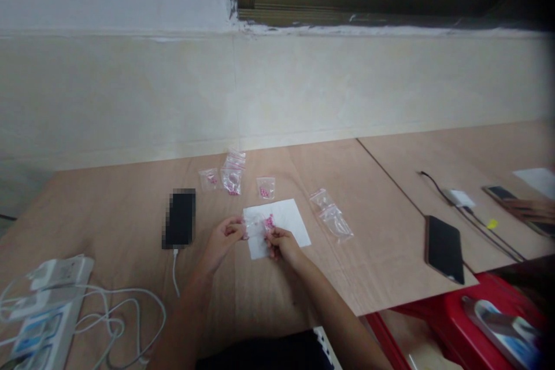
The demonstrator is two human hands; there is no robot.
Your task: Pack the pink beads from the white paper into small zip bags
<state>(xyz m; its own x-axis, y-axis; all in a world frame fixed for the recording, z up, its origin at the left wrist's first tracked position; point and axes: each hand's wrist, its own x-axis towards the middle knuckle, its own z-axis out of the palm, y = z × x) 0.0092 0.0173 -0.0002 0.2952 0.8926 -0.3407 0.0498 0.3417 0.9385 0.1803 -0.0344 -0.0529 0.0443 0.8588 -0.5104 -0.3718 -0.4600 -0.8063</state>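
My left hand [223, 238] and my right hand [281, 242] pinch the two sides of a small clear plastic bag [259, 226] with tiny pink beads in it. They hold it just above a white sheet of paper [286, 217] on the wooden table [130, 208]. Behind the paper lie several small clear bags with pink beads [232, 178], one of them [266, 187] apart to the right. Two empty clear bags [332, 215] lie to the right of the paper.
A phone [180, 218] on a white cable lies left of my hands. A power strip with plugs and white cables [47, 306] fills the near left. A dark tablet [444, 247], a charger [458, 197], another person's hand [531, 208] and a red stool [468, 312] are at the right.
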